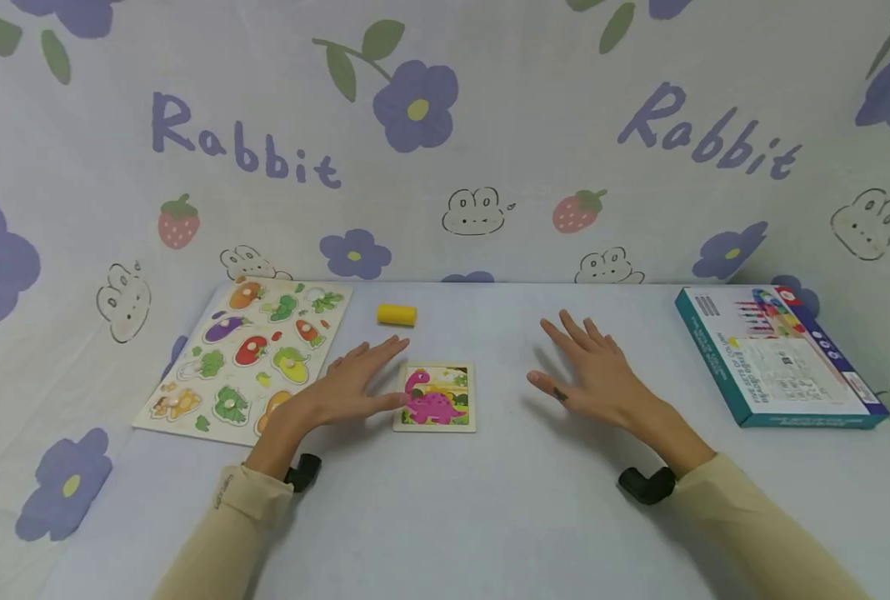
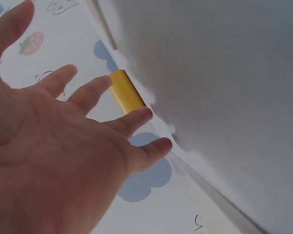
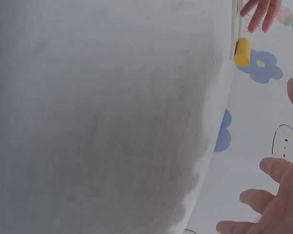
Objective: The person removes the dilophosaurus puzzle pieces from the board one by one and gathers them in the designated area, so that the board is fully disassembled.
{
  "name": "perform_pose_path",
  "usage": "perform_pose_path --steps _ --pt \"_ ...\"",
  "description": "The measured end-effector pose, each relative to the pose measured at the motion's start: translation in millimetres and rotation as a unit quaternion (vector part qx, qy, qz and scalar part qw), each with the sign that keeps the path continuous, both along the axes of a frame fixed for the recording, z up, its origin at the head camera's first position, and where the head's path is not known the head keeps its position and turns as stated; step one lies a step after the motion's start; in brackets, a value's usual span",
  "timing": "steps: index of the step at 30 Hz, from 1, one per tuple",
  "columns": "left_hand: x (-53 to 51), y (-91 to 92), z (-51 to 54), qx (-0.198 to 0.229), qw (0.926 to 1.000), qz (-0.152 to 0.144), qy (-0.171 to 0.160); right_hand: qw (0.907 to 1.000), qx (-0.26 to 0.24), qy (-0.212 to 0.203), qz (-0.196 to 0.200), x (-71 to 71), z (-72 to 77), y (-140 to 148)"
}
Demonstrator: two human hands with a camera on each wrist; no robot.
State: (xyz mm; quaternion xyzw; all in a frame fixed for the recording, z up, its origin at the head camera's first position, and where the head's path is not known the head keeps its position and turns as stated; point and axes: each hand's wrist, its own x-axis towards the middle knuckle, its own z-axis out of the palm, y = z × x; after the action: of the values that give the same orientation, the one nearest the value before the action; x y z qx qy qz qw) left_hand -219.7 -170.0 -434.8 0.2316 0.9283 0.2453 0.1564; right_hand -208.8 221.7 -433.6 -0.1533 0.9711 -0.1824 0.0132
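My left hand (image 1: 340, 387) hovers with spread fingers beside a small square dinosaur puzzle (image 1: 442, 402), its thumb overlapping the puzzle's left edge in the head view. Whether the thumb touches it I cannot tell. The picture is a pink dinosaur in a pale frame. Behind it lies a yellow cylinder (image 1: 397, 315); in the left wrist view this cylinder (image 2: 126, 91) appears past the fingertips. To the right of the puzzle, my right hand (image 1: 591, 375) is held over the white table, fingers spread, holding nothing.
A wooden board (image 1: 212, 432) with vegetable pieces lies at the left, partly behind the left hand and wrist. At the right lies a flat teal-and-white box (image 1: 797, 367). A rabbit-and-flower cloth (image 1: 520, 108) hangs behind the table.
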Motion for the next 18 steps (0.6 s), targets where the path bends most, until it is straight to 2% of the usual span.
perform_pose_path --steps 10,18 --pt "-1.2 6.3 -0.3 0.018 0.9998 -0.006 -0.008 0.9994 -0.024 0.01 0.023 -1.4 -4.2 -11.2" --pt "-1.4 0.6 -3.5 0.016 0.9998 -0.008 -0.013 0.9983 -0.044 0.001 0.039 -2.2 -3.9 -21.7"
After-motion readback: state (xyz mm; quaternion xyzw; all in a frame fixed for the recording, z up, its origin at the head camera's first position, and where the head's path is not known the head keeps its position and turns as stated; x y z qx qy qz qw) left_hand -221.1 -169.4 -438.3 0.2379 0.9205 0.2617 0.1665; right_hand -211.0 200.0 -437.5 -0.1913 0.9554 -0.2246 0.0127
